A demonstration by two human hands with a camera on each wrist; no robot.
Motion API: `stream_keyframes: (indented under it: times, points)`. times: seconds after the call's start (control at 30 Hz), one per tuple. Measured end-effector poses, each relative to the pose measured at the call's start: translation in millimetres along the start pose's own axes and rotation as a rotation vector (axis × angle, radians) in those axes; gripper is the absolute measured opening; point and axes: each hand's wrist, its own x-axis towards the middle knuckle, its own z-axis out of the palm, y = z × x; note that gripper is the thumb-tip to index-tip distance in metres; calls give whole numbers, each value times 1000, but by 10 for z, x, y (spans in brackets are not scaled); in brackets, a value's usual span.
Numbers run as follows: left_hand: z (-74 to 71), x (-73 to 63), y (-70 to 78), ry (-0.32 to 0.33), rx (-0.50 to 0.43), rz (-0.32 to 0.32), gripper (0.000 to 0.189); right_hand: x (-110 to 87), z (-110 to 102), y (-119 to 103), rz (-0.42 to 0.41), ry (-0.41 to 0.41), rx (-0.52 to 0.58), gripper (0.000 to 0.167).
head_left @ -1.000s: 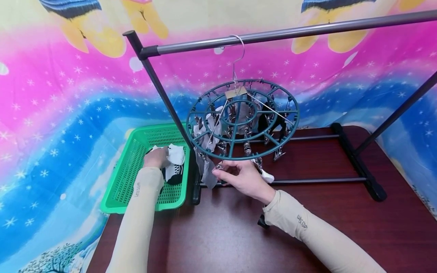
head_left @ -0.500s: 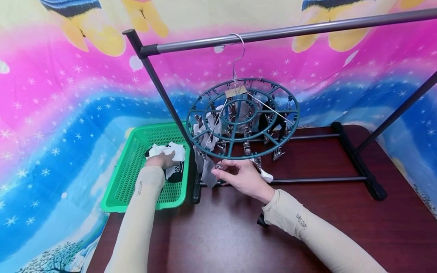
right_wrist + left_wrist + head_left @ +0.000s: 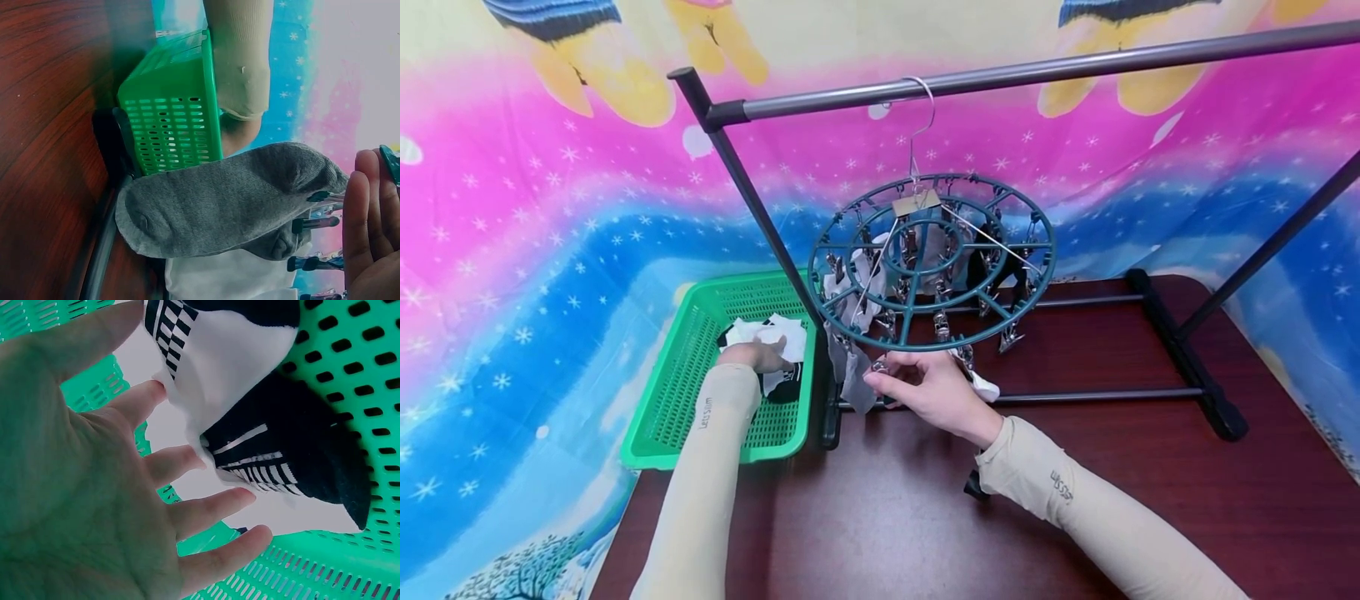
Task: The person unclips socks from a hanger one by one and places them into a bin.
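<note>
Some socks (image 3: 234,369) lie against the outspread left hand (image 3: 106,469); right hand (image 3: 936,393) pinches a clip (image 3: 880,365).

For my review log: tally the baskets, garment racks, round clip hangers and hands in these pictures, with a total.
Green basket: 1
Garment rack: 1
Round clip hanger: 1
Left hand and right hand: 2
Total: 5

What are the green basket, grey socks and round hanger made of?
Green basket: probably plastic, slightly shiny, with moulded slots. Grey socks: matte, knitted fabric, showing fine stitch lines; maybe cotton. Round hanger: likely plastic, with smooth, even rings; its gleaming hook looks metal.
</note>
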Motion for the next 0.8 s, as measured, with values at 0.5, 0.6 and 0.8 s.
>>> stream_keyframes:
  times: [0.5, 0.6, 0.8]
  points:
    - [-87, -268, 88, 194, 147, 59, 63, -8, -1, -22, -5, -4, 6, 18]
    - [-145, -388, 122, 232, 195, 117, 61, -12, -4, -22, -2, -7, 14, 18]
    - [-139, -745, 200, 362, 241, 264, 60, -14, -6, -29, -6, -12, 21, 18]
